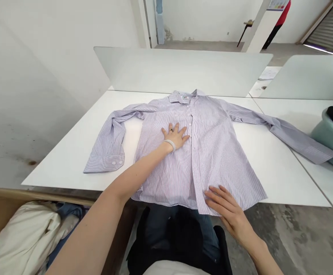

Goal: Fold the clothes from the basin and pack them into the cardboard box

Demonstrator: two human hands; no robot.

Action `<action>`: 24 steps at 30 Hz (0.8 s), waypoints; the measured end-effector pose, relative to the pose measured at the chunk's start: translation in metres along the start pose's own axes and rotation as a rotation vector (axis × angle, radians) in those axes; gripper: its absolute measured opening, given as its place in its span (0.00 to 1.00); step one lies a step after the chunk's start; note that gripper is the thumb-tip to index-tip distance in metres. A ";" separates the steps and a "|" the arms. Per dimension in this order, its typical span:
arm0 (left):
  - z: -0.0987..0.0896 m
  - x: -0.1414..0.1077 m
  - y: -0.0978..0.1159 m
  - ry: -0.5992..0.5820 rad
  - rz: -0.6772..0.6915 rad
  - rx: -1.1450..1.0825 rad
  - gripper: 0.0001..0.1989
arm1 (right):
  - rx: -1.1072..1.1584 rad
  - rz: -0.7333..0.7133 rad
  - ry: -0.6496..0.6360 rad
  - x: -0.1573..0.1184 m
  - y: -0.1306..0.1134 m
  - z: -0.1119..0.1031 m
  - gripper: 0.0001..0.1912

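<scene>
A striped button-up shirt [166,164] lies front side up on the white table, its collar at the far side and its hem hanging at the near edge. Both sleeves are spread out sideways, the left one bent down toward me. My left hand [176,136] rests flat with fingers spread on the chest beside the button placket; it wears a ring and a light wristband. Near the hem, my right hand [226,208] lies with outstretched fingers on the lower front panel. Its thumb is hidden.
A pale divider [180,70] stands along the back of the white table [69,152]. At the right, a light green container [330,137] holds dark and pink cloth by the sleeve's cuff. A cardboard box [0,194] with clothes sits at lower left. A person [277,26] stands far behind.
</scene>
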State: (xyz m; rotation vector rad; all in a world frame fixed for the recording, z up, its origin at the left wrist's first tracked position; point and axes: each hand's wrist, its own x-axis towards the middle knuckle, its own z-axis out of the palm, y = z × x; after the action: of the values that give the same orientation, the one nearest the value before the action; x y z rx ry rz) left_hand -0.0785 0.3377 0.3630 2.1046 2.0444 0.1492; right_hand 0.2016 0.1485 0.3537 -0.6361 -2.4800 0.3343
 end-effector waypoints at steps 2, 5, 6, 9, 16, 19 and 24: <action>0.000 0.001 0.000 0.005 0.006 -0.003 0.32 | -0.044 -0.028 -0.027 -0.007 -0.004 0.004 0.21; 0.001 0.000 0.000 0.015 0.013 -0.004 0.32 | -0.136 -0.031 -0.087 -0.016 -0.008 0.011 0.18; 0.001 0.000 0.000 0.015 0.013 -0.003 0.32 | -0.160 -0.026 -0.105 -0.018 -0.009 0.013 0.17; 0.001 0.000 0.000 0.021 0.006 0.001 0.32 | -0.183 -0.017 -0.160 -0.020 -0.013 0.013 0.16; -0.012 -0.023 0.015 0.098 0.064 0.040 0.30 | -0.165 -0.028 -0.092 -0.005 0.000 -0.022 0.20; -0.017 -0.059 0.039 0.127 0.249 0.082 0.29 | -0.154 0.026 -0.011 0.018 0.032 -0.040 0.19; -0.001 -0.119 0.069 0.079 0.646 0.024 0.31 | -0.050 0.191 0.015 0.095 0.108 -0.053 0.15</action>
State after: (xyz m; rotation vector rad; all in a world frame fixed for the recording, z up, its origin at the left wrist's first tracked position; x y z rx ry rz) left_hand -0.0153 0.2172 0.3867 2.7312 1.3258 0.3043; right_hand 0.2017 0.2939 0.4006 -0.8966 -2.4251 0.3391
